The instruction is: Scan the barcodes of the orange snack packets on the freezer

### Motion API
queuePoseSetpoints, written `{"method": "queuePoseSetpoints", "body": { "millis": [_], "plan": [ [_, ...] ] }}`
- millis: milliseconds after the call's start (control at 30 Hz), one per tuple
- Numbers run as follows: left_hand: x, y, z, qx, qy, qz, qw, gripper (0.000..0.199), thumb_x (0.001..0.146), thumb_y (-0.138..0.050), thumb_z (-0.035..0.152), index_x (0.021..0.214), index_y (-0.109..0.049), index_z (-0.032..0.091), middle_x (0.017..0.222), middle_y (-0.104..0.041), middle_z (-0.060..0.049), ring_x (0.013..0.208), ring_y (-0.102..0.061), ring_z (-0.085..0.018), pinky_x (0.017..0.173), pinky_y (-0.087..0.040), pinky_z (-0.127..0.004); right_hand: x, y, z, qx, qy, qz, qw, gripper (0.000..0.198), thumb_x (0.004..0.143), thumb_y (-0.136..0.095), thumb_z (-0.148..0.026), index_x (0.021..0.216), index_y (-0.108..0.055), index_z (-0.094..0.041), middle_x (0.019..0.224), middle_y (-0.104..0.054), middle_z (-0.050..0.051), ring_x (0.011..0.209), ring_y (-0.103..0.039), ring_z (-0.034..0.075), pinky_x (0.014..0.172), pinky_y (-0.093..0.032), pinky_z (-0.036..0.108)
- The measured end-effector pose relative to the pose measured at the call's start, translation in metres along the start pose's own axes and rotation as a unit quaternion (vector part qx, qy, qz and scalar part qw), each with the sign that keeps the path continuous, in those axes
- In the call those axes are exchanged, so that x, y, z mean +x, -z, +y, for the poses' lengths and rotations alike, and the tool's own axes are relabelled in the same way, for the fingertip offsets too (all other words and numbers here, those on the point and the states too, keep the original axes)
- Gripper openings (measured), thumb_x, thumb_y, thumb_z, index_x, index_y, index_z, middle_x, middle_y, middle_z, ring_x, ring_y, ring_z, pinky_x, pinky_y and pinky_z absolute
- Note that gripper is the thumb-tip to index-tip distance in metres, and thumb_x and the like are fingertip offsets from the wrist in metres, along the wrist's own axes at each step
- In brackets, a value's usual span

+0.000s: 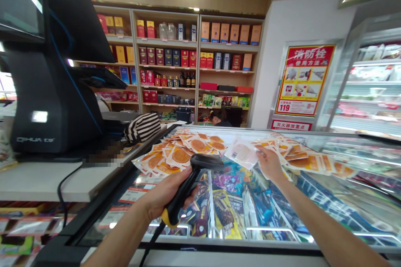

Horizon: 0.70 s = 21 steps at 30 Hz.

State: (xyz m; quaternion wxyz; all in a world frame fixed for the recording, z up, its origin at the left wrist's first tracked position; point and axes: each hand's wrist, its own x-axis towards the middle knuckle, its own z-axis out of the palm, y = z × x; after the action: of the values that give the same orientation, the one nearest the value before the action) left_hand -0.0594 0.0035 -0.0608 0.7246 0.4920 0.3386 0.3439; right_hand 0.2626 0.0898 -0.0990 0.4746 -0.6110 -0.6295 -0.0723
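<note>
My left hand (171, 190) is wrapped around the handle of a black barcode scanner (178, 198) with a yellow base, its head tilted toward the right. A flat, pale see-through packet (242, 153) hangs from the pinched fingers of my right hand (269, 162); a small barcode shows on its face. Scanner head and packet are apart, a short gap between them. Behind the scanner, several packets with round orange-brown contents (180, 155) lie heaped on the glass top of a chest freezer (142, 194). More such packets (300, 156) spread out beyond my right hand.
Wrapped ice creams (227, 210) fill the freezer under the glass. At left, a black checkout terminal (53, 91) and a striped bag (143, 127) stand on a white counter (44, 183). Boxed goods line shelves (167, 58) behind; a person (221, 117) is partly visible below them.
</note>
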Motion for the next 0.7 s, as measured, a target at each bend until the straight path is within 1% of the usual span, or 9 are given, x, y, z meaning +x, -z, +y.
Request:
{"method": "queuePoseSetpoints", "body": {
  "millis": [100,233,333,400,533,633,700],
  "plan": [
    [0.002,-0.004,-0.001,0.0,-0.005,0.006,1.0,0.031,0.071,-0.044,0.045,0.07,-0.05,0.014,0.056,-0.051,0.0,0.041,-0.044,-0.007,0.038,-0.03,-0.017,0.0,-0.001,0.007,-0.005,-0.013,0.008,1.0,0.036,0.071,-0.035,-0.033,0.09,-0.058,-0.013,0.082,-0.062,0.009,0.076,-0.054,0.018,0.067,-0.04,0.027],
    [0.005,-0.009,-0.002,0.009,-0.003,0.012,1.0,0.031,0.072,-0.044,0.044,0.07,-0.05,0.014,0.056,-0.052,-0.001,0.041,-0.044,-0.006,0.038,-0.03,-0.017,-0.001,0.001,0.01,0.001,-0.044,0.009,0.999,0.039,0.071,-0.035,-0.034,0.094,-0.057,-0.012,0.08,-0.063,0.008,0.071,-0.056,0.018,0.065,-0.04,0.026],
    [0.006,-0.01,-0.002,0.015,0.005,0.022,1.0,0.032,0.071,-0.045,0.044,0.069,-0.051,0.013,0.057,-0.053,-0.001,0.041,-0.044,-0.006,0.039,-0.03,-0.016,-0.001,0.004,0.011,0.003,-0.047,0.015,0.999,0.039,0.071,-0.034,-0.034,0.093,-0.057,-0.012,0.077,-0.063,0.007,0.069,-0.056,0.018,0.062,-0.04,0.027],
    [0.008,-0.01,-0.002,0.006,0.01,0.025,1.0,0.032,0.07,-0.045,0.045,0.072,-0.051,0.013,0.057,-0.053,-0.001,0.04,-0.044,-0.006,0.038,-0.03,-0.016,-0.001,0.006,0.01,-0.007,-0.043,0.026,0.999,0.038,0.07,-0.034,-0.034,0.091,-0.058,-0.013,0.076,-0.063,0.007,0.07,-0.055,0.018,0.064,-0.04,0.027],
    [0.011,-0.011,-0.001,-0.022,0.024,0.002,0.999,0.034,0.07,-0.045,0.046,0.078,-0.052,0.014,0.057,-0.052,-0.001,0.04,-0.043,-0.006,0.038,-0.029,-0.016,-0.005,0.008,0.004,-0.003,-0.054,0.052,0.997,0.037,0.07,-0.035,-0.034,0.088,-0.059,-0.012,0.075,-0.062,0.007,0.071,-0.055,0.018,0.066,-0.039,0.028],
    [0.013,-0.015,0.0,-0.041,0.004,-0.012,0.999,0.035,0.071,-0.043,0.047,0.079,-0.052,0.014,0.057,-0.051,0.0,0.04,-0.043,-0.006,0.037,-0.029,-0.017,-0.01,0.008,-0.004,0.02,-0.065,0.046,0.997,0.036,0.072,-0.034,-0.034,0.088,-0.059,-0.013,0.072,-0.062,0.007,0.068,-0.054,0.017,0.063,-0.039,0.026],
    [0.015,-0.019,0.0,-0.039,-0.007,-0.014,0.999,0.036,0.071,-0.043,0.049,0.076,-0.051,0.014,0.057,-0.051,0.0,0.04,-0.043,-0.006,0.038,-0.029,-0.017,-0.012,0.007,-0.008,0.02,-0.069,0.045,0.996,0.035,0.072,-0.033,-0.035,0.086,-0.059,-0.015,0.072,-0.062,0.006,0.07,-0.054,0.018,0.062,-0.038,0.025]
  ]
}}
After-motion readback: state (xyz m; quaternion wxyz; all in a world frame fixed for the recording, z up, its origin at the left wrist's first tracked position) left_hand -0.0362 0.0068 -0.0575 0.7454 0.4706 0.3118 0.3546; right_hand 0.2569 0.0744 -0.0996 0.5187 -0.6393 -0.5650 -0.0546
